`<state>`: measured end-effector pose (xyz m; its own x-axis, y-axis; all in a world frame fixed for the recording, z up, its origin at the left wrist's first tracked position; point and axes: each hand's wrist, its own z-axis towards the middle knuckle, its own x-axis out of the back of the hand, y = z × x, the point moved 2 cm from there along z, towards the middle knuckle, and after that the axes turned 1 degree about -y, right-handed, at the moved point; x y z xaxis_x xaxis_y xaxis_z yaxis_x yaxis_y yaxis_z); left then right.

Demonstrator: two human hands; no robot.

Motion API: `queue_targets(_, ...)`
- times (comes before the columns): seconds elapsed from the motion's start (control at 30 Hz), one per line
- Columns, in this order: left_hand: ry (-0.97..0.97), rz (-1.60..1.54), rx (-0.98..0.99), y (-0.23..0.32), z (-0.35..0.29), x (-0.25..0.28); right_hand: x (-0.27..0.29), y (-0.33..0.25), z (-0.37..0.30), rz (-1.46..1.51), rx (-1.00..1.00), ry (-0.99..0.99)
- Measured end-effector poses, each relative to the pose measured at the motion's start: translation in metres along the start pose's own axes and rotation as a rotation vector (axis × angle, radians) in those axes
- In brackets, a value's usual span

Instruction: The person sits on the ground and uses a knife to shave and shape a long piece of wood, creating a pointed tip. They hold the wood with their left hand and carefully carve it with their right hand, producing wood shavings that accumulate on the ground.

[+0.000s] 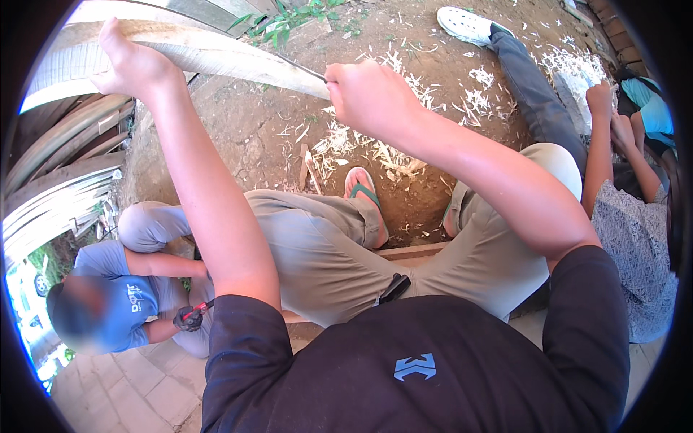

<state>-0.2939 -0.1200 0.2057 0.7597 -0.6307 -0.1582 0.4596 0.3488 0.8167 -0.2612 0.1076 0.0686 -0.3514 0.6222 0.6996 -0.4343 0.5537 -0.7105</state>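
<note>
A long pale strip of wood or bamboo (pixel 238 61) runs across the upper left and tapers toward my right hand. My left hand (pixel 133 65) is at its far left part, thumb and fingers apart, with nothing visibly gripped. At the strip's right end, my right hand (pixel 372 97) is closed in a fist. A thin dark edge (pixel 312 71) runs into that fist along the strip, but my fingers hide what they hold. Both arms are stretched forward above my knees.
Wood shavings (pixel 397 159) litter the dirt floor. Stacked curved slats (pixel 65 144) stand at the left. A seated person (pixel 123 289) at lower left holds a red-handled tool (pixel 195 312) in a gloved hand. Other people sit at the right, one with a leg (pixel 538 94) stretched out.
</note>
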Motion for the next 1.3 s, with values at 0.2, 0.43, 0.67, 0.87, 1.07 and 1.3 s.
queue_targets(0.2,-0.159,0.011,-0.068,-0.005,0.009,-0.002,-0.007,0.005,0.004,-0.020,0.013,0.028)
queue_targets(0.43,-0.084,-0.057,-0.104,-0.002,0.004,-0.007,-0.006,0.001,0.005,-0.034,0.049,0.040)
queue_targets(0.67,-0.013,-0.153,-0.151,-0.003,0.006,-0.005,-0.009,0.001,0.006,-0.008,-0.015,-0.075)
queue_targets(0.87,-0.046,-0.176,-0.099,-0.008,-0.002,-0.007,-0.013,0.011,0.006,-0.045,0.006,-0.067)
queue_targets(1.07,-0.056,-0.115,-0.238,-0.004,0.004,0.009,-0.026,0.009,0.006,-0.027,0.076,0.017)
queue_targets(1.3,-0.051,-0.051,-0.295,0.009,-0.003,0.012,-0.032,0.010,0.007,0.093,-0.024,0.016)
